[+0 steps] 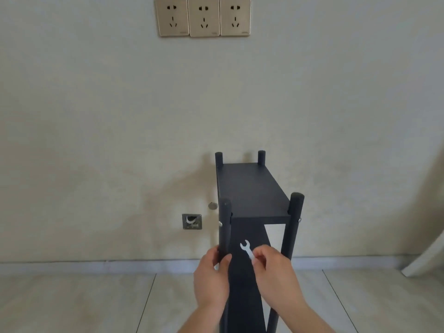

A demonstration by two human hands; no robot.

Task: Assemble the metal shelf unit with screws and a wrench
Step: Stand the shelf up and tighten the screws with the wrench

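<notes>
A black metal shelf unit stands upright on the floor near the wall, its top shelf between round posts. My left hand grips the near left post below the top shelf. My right hand pinches a small silver wrench by its handle, open jaw pointing up, in front of a lower shelf panel. A silver screw head shows on the left post at the top shelf, another screw head on the near right post.
The beige wall carries three gold sockets high up, a small metal wall box and a round cap left of the shelf. A grey skirting meets the tiled floor. A white edge leans at the right.
</notes>
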